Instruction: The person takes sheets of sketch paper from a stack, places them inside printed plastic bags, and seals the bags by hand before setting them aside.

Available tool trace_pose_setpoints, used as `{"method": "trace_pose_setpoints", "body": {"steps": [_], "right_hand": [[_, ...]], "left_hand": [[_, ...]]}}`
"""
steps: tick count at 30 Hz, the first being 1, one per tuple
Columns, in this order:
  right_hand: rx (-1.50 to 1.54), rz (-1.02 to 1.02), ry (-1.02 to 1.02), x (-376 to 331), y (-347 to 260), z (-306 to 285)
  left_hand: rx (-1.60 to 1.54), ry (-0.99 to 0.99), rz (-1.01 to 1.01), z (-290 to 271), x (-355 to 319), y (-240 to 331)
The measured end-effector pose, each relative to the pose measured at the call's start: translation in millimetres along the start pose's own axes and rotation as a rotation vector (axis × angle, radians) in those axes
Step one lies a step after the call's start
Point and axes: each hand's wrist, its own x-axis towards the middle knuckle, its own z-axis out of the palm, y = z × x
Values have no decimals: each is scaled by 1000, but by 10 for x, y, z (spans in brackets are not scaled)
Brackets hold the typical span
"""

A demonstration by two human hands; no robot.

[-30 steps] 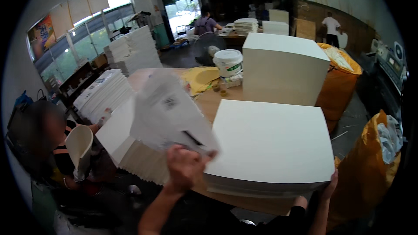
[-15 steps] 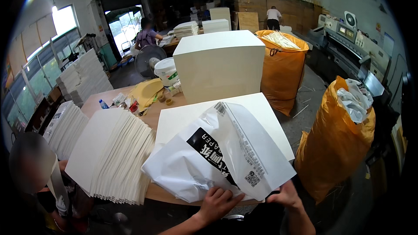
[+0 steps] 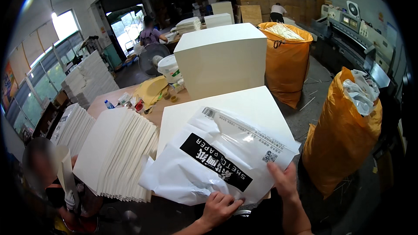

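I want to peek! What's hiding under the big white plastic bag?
The white plastic bag lies on a flat stack of white paper. Both hands, left and right, grip its near edge. The sheet directly beneath is covered.

Plastic bag [image 3: 217, 161] on paper stack [image 3: 244, 104], fanned sheets [image 3: 117, 152] left, sack [image 3: 344, 143] right

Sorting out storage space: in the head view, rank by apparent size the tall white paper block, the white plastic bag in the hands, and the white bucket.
1. Tall white paper block
2. White plastic bag; it looks about as big, but it is nearer the camera, so unsure
3. White bucket, clearly smallest
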Motion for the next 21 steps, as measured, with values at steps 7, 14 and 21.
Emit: {"method": "trace_pose_setpoints", "body": {"steps": [7,14,21], "right_hand": [[-112,-136,206,422,64,-653],[69,-45,228,508,279,-891],[120,-53,211,524,323,-944]], "left_hand": [[-302,-332,-373,90,-900,258],[-635,-198,-1080,134,-2117,-462],[-908,249,-1256,36,-1525,-954]]}}
